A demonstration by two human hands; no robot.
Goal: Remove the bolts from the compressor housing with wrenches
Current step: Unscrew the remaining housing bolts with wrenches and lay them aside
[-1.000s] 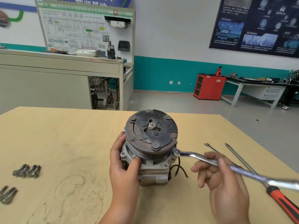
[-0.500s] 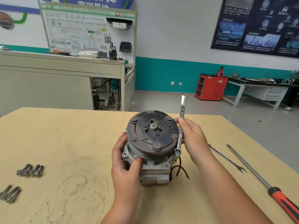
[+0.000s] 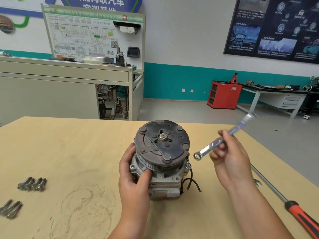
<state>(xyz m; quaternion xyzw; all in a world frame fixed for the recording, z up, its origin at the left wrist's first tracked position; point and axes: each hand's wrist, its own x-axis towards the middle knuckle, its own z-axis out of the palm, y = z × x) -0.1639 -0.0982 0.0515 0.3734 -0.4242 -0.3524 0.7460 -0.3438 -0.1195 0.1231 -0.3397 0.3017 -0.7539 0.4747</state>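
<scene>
The compressor [image 3: 160, 163] stands on the wooden table [image 3: 69, 152], its rusty clutch plate facing up and toward me. My left hand [image 3: 133, 175] grips the housing's left side, thumb across the front. A bolt [image 3: 188, 165] sits in the right ear of the housing. My right hand [image 3: 227, 157] holds a shiny ring wrench [image 3: 219, 143] in the air to the right. The wrench's ring end hangs a little above and right of that bolt, not touching it.
Removed bolts lie in two groups at the left: one group [image 3: 32, 184] and another [image 3: 11, 208] near the edge. A second wrench [image 3: 257, 182] and a red-handled screwdriver [image 3: 293, 209] lie on the table at the right, partly behind my right arm.
The wrench swung on the right-side bolt from pointing right to pointing up. It has now come off the bolt, and my right hand has drawn it away to the right.
</scene>
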